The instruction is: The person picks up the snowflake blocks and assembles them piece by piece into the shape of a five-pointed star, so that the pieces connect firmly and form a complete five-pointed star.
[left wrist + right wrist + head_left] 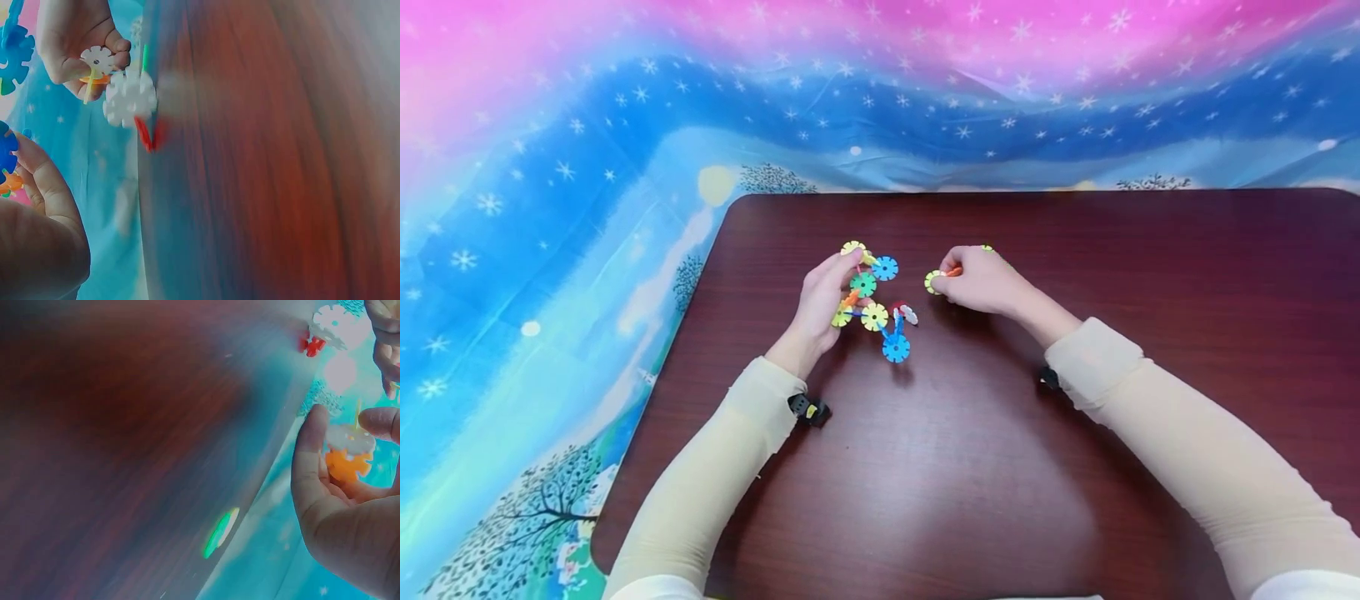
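My left hand [822, 302] holds a linked chain of notched plastic snowflake discs, its thumb on the yellow disc [852, 249] at the top. The chain has a green disc [863, 285], another yellow disc [875, 317] and a blue disc [896, 348] at its lower end. Beside that blue disc are a white disc [130, 97] and a red disc [150, 132]. A short way to the right, my right hand [981, 282] pinches a small joined cluster with a yellow disc [932, 282] and an orange disc [347, 465]. The curled fingers partly hide this cluster.
A green and pale disc pair [222, 534] lies on the dark wood table [925, 467], just beyond my right hand. A patterned snowflake cloth [587, 250] hangs behind the table and along its left side. Both wrists carry small black cameras.
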Motion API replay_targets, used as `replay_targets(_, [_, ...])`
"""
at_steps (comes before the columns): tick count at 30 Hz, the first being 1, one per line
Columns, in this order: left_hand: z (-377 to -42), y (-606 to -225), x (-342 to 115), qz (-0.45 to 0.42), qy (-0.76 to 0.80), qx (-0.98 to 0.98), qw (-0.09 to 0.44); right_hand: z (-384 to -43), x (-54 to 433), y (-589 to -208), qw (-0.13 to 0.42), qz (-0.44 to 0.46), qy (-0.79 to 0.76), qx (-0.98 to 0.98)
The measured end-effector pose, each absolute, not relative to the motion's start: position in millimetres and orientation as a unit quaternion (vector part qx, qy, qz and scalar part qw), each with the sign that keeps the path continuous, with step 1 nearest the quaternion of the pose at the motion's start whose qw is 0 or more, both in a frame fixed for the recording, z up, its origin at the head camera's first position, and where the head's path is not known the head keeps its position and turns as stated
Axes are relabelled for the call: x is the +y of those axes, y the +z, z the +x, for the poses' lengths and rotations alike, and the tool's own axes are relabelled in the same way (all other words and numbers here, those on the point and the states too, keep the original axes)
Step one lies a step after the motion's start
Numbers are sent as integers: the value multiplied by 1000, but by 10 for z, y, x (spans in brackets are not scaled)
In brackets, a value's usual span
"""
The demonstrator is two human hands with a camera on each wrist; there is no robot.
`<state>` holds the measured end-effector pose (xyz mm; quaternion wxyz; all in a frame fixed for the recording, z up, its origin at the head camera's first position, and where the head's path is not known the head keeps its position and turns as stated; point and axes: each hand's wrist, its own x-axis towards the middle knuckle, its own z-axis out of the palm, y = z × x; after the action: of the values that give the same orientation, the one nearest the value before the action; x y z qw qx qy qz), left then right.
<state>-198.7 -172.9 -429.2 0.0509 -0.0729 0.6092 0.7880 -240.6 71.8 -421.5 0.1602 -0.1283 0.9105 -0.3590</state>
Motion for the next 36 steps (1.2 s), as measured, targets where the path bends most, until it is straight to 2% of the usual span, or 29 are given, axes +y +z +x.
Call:
replay_targets(10, [-1885, -4297, -1437, -14, 771, 626, 113, -2193, 1092, -4133, 84, -90, -449, 885])
replay_targets(18, [-1844, -4307, -1217, 6, 769, 627, 125, -2073, 1250, -4103, 0, -70, -489, 869])
replay_targets(26, [-1819, -4322, -1046, 6, 779, 618, 106, -1968, 1282, -4143, 14, -42, -711, 702])
replay_targets(36, [-1791, -4324, -919, 12, 784, 612, 103, -1868, 1298, -4160, -3, -32, -747, 664])
